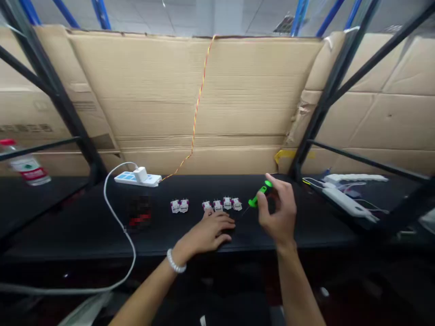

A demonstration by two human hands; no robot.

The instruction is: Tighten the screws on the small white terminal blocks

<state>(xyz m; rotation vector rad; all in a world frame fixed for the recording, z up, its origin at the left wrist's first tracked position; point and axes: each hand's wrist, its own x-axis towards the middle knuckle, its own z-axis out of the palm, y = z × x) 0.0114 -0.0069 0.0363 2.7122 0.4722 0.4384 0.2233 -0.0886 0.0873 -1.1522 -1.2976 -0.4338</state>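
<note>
Far left of the fingers of the left hand is a red-capped bottle, contents unclear. Just beyond those palm-down fingers, whose grip I cannot tell, lie four white pieces; the raised right hand has thumb and forefinger clamped on a green screwdriver, shaft slanting down-left.

Right of centre, the right hand pinches a green-handled screwdriver, its shaft slanting toward lower left. At lower centre, the left hand lies palm down beside small white pieces; what is beneath it is hidden. A white power strip sits left of centre, a red-capped bottle at the left edge, cardboard across the upper frame.
</note>
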